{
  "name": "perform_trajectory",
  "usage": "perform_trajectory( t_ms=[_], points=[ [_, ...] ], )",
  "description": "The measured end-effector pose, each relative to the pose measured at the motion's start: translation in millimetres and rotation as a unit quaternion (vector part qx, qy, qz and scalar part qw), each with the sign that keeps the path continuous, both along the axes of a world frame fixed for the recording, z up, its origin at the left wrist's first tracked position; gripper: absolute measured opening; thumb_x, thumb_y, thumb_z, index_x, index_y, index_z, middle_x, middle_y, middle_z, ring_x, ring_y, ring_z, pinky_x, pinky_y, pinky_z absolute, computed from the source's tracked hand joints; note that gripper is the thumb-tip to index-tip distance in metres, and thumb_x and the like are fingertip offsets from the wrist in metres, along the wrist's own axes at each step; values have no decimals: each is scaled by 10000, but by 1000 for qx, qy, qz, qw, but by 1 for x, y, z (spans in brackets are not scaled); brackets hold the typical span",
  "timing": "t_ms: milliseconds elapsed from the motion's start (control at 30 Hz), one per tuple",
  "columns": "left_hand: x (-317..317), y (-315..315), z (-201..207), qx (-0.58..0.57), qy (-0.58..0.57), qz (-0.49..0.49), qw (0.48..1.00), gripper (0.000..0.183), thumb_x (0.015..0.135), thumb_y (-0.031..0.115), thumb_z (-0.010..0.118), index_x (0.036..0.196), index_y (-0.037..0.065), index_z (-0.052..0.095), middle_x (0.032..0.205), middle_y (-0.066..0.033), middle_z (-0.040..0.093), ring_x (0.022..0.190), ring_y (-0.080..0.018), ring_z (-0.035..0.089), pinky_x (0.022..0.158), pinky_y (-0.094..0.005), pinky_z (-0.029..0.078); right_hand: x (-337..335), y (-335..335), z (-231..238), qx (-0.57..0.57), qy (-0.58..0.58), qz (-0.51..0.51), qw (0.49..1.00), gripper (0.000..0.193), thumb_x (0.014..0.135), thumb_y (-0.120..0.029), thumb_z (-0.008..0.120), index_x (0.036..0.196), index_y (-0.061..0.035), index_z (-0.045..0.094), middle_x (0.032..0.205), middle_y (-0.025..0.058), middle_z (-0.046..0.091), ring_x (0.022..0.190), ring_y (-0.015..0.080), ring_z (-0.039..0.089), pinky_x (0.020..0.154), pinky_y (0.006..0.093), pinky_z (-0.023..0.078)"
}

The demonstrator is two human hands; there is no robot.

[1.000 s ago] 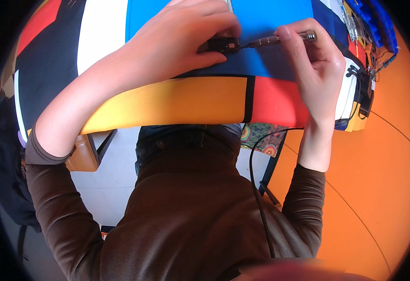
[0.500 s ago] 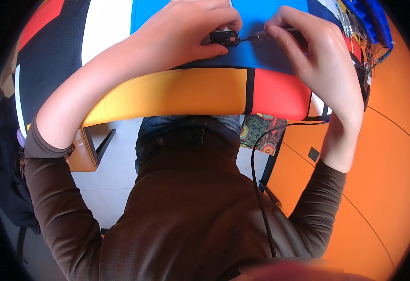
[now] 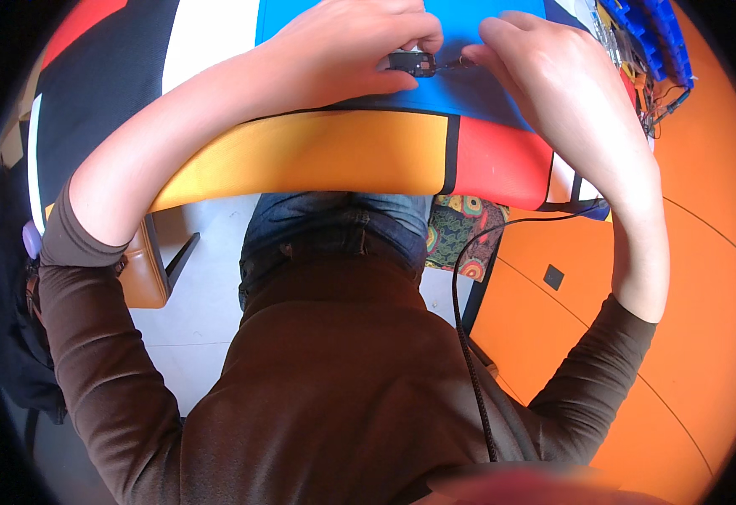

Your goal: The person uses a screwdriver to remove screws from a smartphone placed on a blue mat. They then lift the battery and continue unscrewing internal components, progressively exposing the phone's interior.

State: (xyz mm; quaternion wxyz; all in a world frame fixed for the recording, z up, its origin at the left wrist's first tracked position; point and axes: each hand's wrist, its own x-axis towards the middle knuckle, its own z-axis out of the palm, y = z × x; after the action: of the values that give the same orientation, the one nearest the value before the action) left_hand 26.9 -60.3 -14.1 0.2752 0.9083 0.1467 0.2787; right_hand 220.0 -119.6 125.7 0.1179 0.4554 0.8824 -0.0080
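My left hand [image 3: 355,46] grips a small black rectangular part [image 3: 413,64] between thumb and fingers, over the blue area of a colour-block cloth [image 3: 334,156]. Pale marks and small openings show on the part's face. From the right, my right hand [image 3: 545,63] is closed around a slim dark tool [image 3: 455,64] that looks like a small screwdriver. Its thin tip points left at the part's right end; whether it touches cannot be made out. Most of the tool's handle is hidden behind my fingers.
A blue plastic rack [image 3: 658,38] stands at the upper right, with thin tools and wires beside it. A black cable [image 3: 462,295] hangs from the cloth's right edge over my body. A brown leather seat [image 3: 142,273] is below the cloth at left.
My right hand has turned, its wrist and forearm shifting outward to the right, and less of the tool shows. The black part sits slightly higher and farther right, turned a little.
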Motion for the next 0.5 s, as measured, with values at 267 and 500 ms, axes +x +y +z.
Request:
perform_trajectory(
  t_ms=[267,500],
  points=[
    [6,4,-6,29,-22,10,999,393,771,135,806,1105,71,609,1088,-161,623,1108,-368,584,938,-446,465,0,1,8,-37,16,11,999,162,970,-183,614,999,-23,605,913,191,620,864,386,634,729,446,502],
    [6,0,-4,9,-2,23,1000,341,807,180,795,1071,70,610,1091,-168,619,1103,-373,583,951,-455,456,20,1,-15,68,-26,-10,997,316,999,-301,648,840,-28,641,750,156,601,724,374,614,653,457,486]
  ],
)
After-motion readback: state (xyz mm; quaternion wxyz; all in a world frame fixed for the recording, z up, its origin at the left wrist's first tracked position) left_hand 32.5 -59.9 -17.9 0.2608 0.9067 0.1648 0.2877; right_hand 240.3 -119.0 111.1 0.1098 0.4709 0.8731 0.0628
